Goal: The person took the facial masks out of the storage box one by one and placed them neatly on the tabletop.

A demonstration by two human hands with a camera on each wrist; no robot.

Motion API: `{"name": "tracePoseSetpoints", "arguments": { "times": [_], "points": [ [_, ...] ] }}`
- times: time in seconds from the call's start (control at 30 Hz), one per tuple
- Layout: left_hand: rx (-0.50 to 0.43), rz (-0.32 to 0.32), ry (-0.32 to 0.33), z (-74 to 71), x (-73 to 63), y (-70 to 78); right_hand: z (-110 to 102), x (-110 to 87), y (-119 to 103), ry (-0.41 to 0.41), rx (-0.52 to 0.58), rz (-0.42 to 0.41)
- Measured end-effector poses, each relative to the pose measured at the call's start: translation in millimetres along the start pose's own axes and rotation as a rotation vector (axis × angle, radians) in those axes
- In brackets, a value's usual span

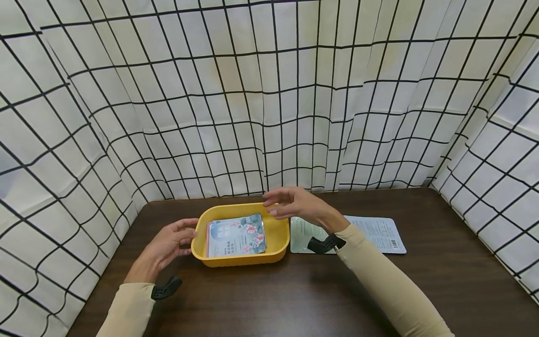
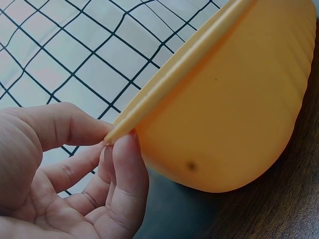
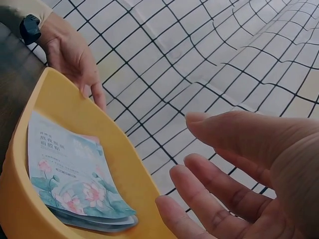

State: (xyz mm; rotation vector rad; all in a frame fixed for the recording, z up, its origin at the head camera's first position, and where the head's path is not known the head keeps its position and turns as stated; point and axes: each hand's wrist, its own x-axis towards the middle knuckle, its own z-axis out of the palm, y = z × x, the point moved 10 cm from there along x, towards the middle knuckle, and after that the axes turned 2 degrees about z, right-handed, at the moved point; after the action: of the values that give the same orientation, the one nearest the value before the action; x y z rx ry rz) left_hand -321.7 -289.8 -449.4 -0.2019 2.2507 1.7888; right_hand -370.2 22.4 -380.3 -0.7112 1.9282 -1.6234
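A yellow plastic basin stands on the table with a small stack of sheet mask packets lying in its left and middle part. The top packet is pale blue with pink flowers; a pink edge shows beneath it. At the basin's left end my left hand pinches the rim between thumb and fingers, clearest in the left wrist view. Above the basin's right end hovers my right hand, fingers relaxed and apart, holding nothing. In the right wrist view its fingertips are beside the basin's rim.
Right of the basin, a pale green packet and a light blue packet lie flat on the dark wooden table, partly hidden by my right forearm. A white cloth with a black grid hangs behind the table and at both sides.
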Motion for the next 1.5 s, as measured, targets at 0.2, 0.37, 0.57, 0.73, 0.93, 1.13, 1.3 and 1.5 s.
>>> {"name": "tracePoseSetpoints", "arguments": {
  "times": [0.2, 0.37, 0.57, 0.73, 0.93, 1.13, 1.3, 1.5],
  "points": [
    [0.002, 0.000, 0.009, -1.0, -1.6, -0.7, 9, 8.7, 3, -0.027, 0.010, 0.002],
    [0.002, 0.001, 0.012, -1.2, -1.4, -1.0, 17, 15.3, 4, -0.041, -0.033, -0.001],
    [-0.001, 0.004, 0.009, 0.3, -1.2, -1.6, 26, 23.2, 10, -0.061, -0.066, 0.023],
    [-0.002, 0.008, 0.004, 0.2, -1.3, -1.1, 32, 28.4, 13, -0.060, -0.092, 0.048],
    [-0.001, 0.013, 0.004, 0.6, -2.6, 0.0, 36, 35.3, 17, -0.047, -0.124, 0.059],
    [0.001, 0.006, 0.010, 0.9, -2.5, 0.5, 41, 40.6, 21, -0.035, -0.140, 0.078],
    [0.005, 0.002, 0.014, -0.2, -1.2, 0.3, 43, 44.5, 24, -0.017, -0.176, 0.094],
    [0.002, -0.008, 0.022, -0.9, -2.4, -1.5, 46, 47.5, 26, -0.013, -0.202, 0.115]
  ]
}}
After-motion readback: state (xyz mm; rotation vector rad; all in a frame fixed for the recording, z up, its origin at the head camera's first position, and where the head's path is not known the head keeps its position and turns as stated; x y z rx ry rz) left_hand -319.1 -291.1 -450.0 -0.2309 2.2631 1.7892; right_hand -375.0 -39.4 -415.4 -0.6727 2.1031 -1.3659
